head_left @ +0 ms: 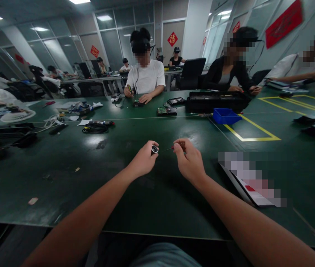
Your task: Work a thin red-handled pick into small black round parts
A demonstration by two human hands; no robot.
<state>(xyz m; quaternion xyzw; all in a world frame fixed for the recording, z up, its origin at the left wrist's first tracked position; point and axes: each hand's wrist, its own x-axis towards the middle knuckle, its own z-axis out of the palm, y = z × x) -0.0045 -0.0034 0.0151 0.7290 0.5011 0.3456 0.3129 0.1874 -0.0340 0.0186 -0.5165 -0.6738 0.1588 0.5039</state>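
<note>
In my left hand [145, 159] is a small black cylindrical part [154, 150] with a pale rim, its round open end turned toward me. The fingers curl around its side. My right hand [189, 157] is closed on a thin screwdriver [172, 148] with a red end; its slim metal shaft points left at the part, with a small gap between them. Most of the screwdriver's handle is hidden by the fingers. Both hands are above the green tabletop [157, 200].
A pixelated booklet-like item [253, 185] lies right of my right forearm. Farther back are a blue bin [225, 116], a long black casing [217, 101], a hard drive [167, 111] and a coiled black cable [97, 127]. A co-worker in a white shirt [146, 76] sits opposite.
</note>
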